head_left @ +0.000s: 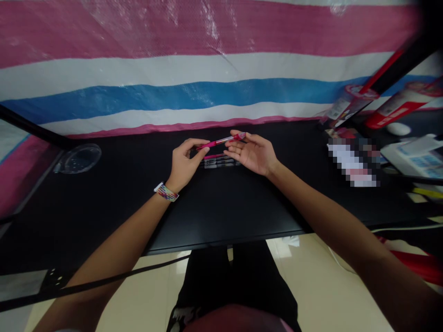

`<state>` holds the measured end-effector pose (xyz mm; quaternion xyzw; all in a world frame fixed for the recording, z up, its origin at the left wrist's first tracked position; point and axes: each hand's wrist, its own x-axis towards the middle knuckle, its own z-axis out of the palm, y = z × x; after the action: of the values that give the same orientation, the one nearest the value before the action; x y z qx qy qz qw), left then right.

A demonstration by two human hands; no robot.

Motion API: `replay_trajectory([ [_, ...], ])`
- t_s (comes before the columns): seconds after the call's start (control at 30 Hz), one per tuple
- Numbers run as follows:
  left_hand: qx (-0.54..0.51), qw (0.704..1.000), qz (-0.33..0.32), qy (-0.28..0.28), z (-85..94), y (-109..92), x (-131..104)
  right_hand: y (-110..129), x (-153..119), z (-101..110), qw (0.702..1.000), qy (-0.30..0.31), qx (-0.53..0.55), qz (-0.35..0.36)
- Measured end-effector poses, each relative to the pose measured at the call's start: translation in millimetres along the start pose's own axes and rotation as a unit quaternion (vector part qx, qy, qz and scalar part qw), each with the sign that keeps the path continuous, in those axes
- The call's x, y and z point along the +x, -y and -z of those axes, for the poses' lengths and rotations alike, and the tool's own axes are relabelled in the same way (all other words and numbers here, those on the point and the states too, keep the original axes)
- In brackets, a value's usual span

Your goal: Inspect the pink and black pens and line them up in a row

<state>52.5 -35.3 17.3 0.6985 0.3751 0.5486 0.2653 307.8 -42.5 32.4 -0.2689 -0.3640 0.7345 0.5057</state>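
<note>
A pink pen (pixel 223 140) with a clear middle section is held slightly tilted above the black table, its right end higher. My left hand (pixel 187 159), with a woven multicoloured band at the wrist, pinches the pen's left end between thumb and fingers. The thumb and index finger of my right hand (pixel 258 154) close on the pen's right end, while its palm faces up and the other fingers are loosely extended. Just beneath lie several clear pens with dark parts (pixel 219 163) in a row, and a pink pen (pixel 212 157) at their far side. My right fingers partly cover the row.
A clear round plastic lid (pixel 79 158) lies at the table's left. Two cups, one clear (pixel 349 106) and one red and white (pixel 398 108), stand at the back right near a white rounded object (pixel 398 129). A striped plastic sheet (pixel 207 97) hangs behind the table (pixel 221 216).
</note>
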Motion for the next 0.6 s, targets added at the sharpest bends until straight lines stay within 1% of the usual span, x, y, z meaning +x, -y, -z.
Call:
replay_trajectory([
  [0.1,0.009,1.0,-0.001,-0.008,2.3,-0.8,0.9,-0.6,-1.2,-2.9,1.0,0.012,0.024,-0.008],
  [0.17,0.012,1.0,0.001,-0.011,3.2,-1.7,1.3,-1.1,-1.6,-3.9,1.0,0.009,0.027,-0.01],
  [0.3,0.011,1.0,0.002,-0.01,2.1,-3.6,1.3,-1.8,-1.3,-3.1,1.0,-0.008,0.016,-0.004],
  [0.5,0.007,1.0,-0.012,-0.01,0.2,-4.7,0.6,-0.8,-0.6,-0.4,1.0,0.003,-0.001,-0.001],
  [0.6,0.008,1.0,-0.006,-0.006,0.6,-3.3,0.6,-0.3,-0.7,-0.2,1.0,-0.001,-0.009,-0.003],
])
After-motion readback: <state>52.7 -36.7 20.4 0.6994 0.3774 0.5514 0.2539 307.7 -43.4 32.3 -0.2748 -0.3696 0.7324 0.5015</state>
